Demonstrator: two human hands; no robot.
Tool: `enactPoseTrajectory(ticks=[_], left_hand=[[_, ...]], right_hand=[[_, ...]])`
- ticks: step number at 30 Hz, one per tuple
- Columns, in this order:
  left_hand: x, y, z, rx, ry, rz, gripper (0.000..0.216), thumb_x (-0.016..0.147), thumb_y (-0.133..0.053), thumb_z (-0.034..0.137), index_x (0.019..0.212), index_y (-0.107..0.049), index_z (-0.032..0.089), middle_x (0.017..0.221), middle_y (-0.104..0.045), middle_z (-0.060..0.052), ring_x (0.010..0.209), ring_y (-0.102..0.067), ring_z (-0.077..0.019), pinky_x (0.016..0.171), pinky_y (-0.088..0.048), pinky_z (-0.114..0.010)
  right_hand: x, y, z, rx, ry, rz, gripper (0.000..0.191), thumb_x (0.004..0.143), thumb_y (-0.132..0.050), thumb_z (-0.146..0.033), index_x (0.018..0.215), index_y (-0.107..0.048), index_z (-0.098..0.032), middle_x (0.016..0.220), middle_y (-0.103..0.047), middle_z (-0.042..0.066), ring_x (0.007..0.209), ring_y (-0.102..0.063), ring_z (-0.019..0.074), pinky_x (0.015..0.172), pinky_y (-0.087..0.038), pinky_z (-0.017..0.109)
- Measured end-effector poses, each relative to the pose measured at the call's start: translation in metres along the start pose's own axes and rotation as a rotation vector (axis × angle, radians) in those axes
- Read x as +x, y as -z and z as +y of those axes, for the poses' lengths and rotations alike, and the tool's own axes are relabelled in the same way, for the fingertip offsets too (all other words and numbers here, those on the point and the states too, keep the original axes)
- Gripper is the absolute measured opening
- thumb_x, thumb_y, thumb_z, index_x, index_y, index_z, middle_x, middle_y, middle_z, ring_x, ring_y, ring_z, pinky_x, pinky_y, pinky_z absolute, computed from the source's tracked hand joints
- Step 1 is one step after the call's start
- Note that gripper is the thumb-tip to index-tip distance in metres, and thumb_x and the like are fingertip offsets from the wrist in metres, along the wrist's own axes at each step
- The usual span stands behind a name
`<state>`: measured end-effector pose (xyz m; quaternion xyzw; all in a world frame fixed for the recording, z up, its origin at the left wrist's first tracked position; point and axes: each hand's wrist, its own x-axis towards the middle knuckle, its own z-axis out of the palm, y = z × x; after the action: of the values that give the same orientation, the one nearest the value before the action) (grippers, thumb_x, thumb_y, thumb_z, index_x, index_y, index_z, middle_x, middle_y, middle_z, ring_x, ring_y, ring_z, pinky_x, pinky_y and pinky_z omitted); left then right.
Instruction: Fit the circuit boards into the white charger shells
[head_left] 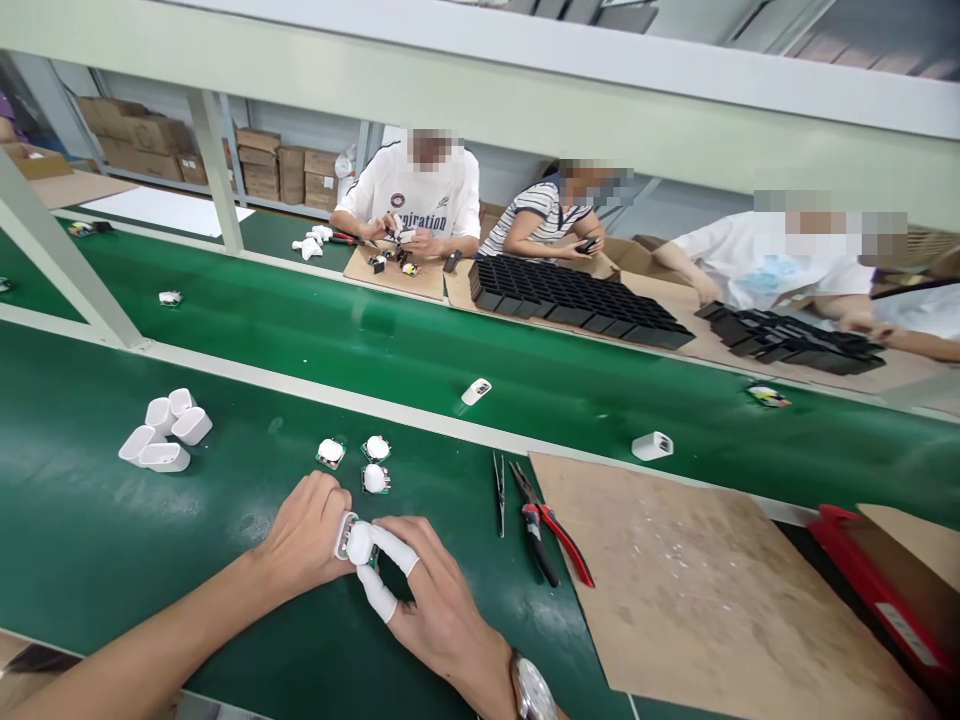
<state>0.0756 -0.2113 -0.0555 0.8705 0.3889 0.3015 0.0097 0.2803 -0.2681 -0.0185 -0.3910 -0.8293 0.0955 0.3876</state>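
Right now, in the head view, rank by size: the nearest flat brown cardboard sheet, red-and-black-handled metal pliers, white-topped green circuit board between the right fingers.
Largest to smallest:
1. Cardboard sheet
2. Pliers
3. Circuit board, partly covered

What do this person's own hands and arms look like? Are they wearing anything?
The right hand has white covers on thumb and index finger, and a silvery watch at the wrist. The left hand shows no glove; its fingertips are hidden. No sleeves show.
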Motion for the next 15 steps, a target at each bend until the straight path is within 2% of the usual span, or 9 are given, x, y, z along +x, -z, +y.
enactPoseTrajectory(ticks=[4,10,15], left_hand=[[-0.0019,-0.0020,-0.0021,0.002,0.003,0.008,0.031,0.086,-0.070,0.043,0.096,-0.049,0.022,0.089,-0.056,-0.009,0.079,-0.056,-0.0276,0.067,-0.047,-0.040],[-0.0036,-0.0037,-0.0011,0.019,-0.013,0.011,0.026,0.088,-0.065,0.039,0.098,-0.048,0.022,0.089,-0.056,-0.009,0.079,-0.054,-0.0278,0.066,-0.044,-0.039],[0.0009,-0.0074,-0.0034,-0.018,0.006,0.000,0.023,0.083,-0.065,0.029,0.098,-0.049,0.021,0.090,-0.057,-0.010,0.081,-0.057,-0.0295,0.066,-0.050,-0.042]], right_hand=[[0.0055,0.0008,-0.0032,-0.042,-0.020,-0.050,0.048,0.097,-0.060,-0.009,0.143,-0.050,-0.021,0.121,-0.067,0.014,0.101,-0.065,0.0266,0.080,-0.061,0.042],[0.0067,-0.0013,-0.0057,-0.119,-0.032,-0.116,0.040,0.098,-0.055,-0.011,0.137,-0.054,-0.020,0.121,-0.066,0.014,0.100,-0.065,0.0270,0.079,-0.061,0.042],[0.0081,-0.0049,-0.0009,-0.139,-0.022,-0.130,0.029,0.098,-0.054,-0.010,0.125,-0.058,-0.018,0.119,-0.065,0.015,0.098,-0.061,0.0277,0.076,-0.061,0.042]])
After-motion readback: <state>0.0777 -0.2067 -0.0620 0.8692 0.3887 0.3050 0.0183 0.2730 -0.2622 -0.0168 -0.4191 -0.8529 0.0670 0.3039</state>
